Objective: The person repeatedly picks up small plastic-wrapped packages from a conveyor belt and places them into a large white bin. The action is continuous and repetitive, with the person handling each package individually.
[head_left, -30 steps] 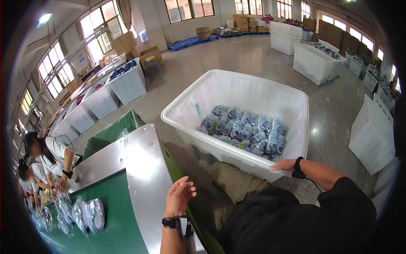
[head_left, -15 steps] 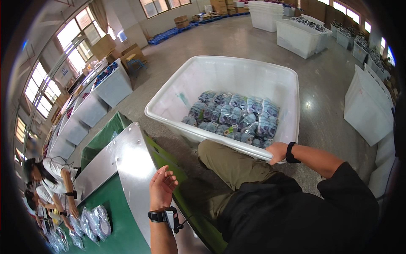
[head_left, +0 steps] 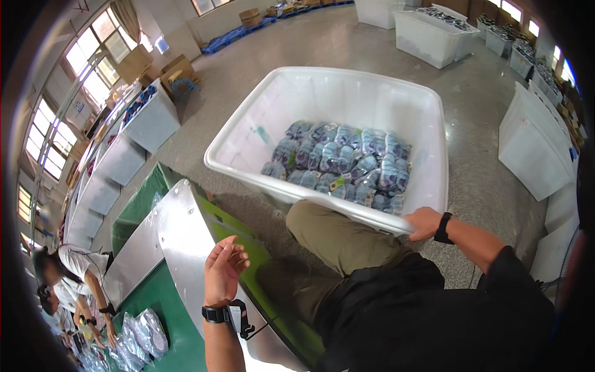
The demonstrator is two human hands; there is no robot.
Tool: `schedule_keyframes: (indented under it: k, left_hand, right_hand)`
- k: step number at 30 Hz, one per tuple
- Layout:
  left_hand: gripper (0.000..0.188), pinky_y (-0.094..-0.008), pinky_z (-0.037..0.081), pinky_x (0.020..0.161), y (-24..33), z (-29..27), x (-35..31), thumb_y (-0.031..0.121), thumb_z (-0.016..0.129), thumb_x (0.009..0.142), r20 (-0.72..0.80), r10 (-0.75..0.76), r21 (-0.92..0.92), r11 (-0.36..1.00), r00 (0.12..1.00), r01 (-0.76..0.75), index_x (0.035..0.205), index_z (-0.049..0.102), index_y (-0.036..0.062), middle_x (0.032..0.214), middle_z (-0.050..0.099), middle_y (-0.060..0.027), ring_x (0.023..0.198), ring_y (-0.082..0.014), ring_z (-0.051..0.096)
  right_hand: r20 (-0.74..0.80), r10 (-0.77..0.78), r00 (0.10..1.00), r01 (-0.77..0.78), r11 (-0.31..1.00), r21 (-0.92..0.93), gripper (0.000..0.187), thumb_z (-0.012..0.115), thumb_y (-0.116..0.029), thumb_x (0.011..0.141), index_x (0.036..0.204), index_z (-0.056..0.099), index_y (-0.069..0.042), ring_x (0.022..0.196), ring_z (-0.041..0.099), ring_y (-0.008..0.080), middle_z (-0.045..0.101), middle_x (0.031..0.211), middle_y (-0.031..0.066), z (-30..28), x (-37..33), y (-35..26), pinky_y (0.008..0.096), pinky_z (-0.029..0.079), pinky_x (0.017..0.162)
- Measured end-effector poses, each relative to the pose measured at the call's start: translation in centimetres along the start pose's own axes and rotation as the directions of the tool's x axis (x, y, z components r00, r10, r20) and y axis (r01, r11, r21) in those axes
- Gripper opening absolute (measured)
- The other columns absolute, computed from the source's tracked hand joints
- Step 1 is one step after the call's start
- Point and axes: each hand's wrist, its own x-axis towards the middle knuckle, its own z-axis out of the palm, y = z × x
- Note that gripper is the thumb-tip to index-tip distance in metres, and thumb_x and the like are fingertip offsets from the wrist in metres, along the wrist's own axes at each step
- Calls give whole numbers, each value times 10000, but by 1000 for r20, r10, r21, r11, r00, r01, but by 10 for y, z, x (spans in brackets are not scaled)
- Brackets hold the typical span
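Note:
A large white plastic bin stands before my legs. Clear-wrapped packs of blue and grey soft goods, perhaps slippers, lie in rows across its bottom. My right hand is closed around the bin's near rim at the right corner, its thumb side uppermost. Held up above the metal edge of the work table, my left hand is empty, its fingers loosely bent and apart. A black strap with a small device circles my left wrist; the right wrist has a black band.
On the left, people work at a green table surface with clear-bagged items. A green bin stands by the table's end. More white bins line the left, far side and right.
The view has shifted a little. My right hand, still on the rim, sits farther right in view, and the bin appears slightly larger. My empty left hand appears a little farther left.

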Motion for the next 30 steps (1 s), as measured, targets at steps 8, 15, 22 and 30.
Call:
schedule_keyframes:
  k: [8, 15, 22, 30]
  left_hand:
    - [267, -334, 553, 802, 1, -54, 29, 188, 582, 1037, -50, 24, -46, 999, 998, -26, 1261, 629, 51, 1039, 679, -68, 916, -179, 660]
    - [287, -345, 541, 825, -26, -75, 21, 217, 575, 1040, -67, -27, -105, 994, 997, 20, 1267, 616, 46, 1039, 672, -59, 921, -177, 651]
    - [248, -337, 548, 802, -23, -76, -2, 168, 562, 1042, -105, 16, -102, 994, 994, -27, 1237, 621, 27, 1026, 677, -66, 903, -180, 658]
    - [259, -333, 537, 785, -16, -78, -52, 189, 576, 1040, -266, 69, -25, 997, 961, -78, 1244, 605, 31, 998, 674, -51, 881, -170, 645]
  right_hand:
    - [-5, 88, 996, -88, 996, -22, 480, 711, -400, 733, 1004, 640, -9, 833, 679, 449, 692, 829, 252, 9, 12, 3, 526, 537, 782]
    - [107, 11, 994, -7, 999, -45, 576, 758, -459, 721, 1038, 620, 2, 845, 676, 453, 693, 847, 248, 14, 44, 23, 515, 536, 791]
    - [241, 33, 970, 13, 982, -186, 653, 757, -560, 773, 1090, 648, 1, 881, 686, 438, 709, 899, 235, -4, 58, 13, 502, 541, 796]
    - [-144, -582, 800, 579, 688, 437, 454, 688, -277, 977, 1322, 597, 4, 1002, 709, 196, 749, 1125, 109, -176, 64, -141, 330, 546, 877]
